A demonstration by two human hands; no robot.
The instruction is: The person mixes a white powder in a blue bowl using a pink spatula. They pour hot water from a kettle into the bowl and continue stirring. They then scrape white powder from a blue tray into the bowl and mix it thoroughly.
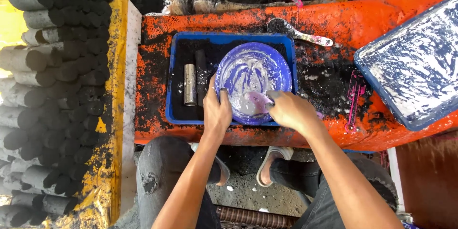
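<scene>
Two bare hands over a round purple bowl [253, 81], plastic-looking, smeared inside with streaky white-grey paste. Left hand [217, 110] clamped on the near-left rim, fingers [223, 96] curled tight over the edge. Right hand [291, 111] closed around a small pink scoop [260, 100], tip dipped in the paste. Bowl seated in the right part of a blue rectangular tray [177, 85], dusted with gritty black powder, beside a smooth metal tube [190, 84]. Tray resting on a rough orange tabletop [381, 23], blackened with crumbs. Far side: a caked spoon [298, 33]. Left: stacked matt charcoal cylinders [52, 90], dull and grainy. Right: a paint-streaked blue board [415, 66].
</scene>
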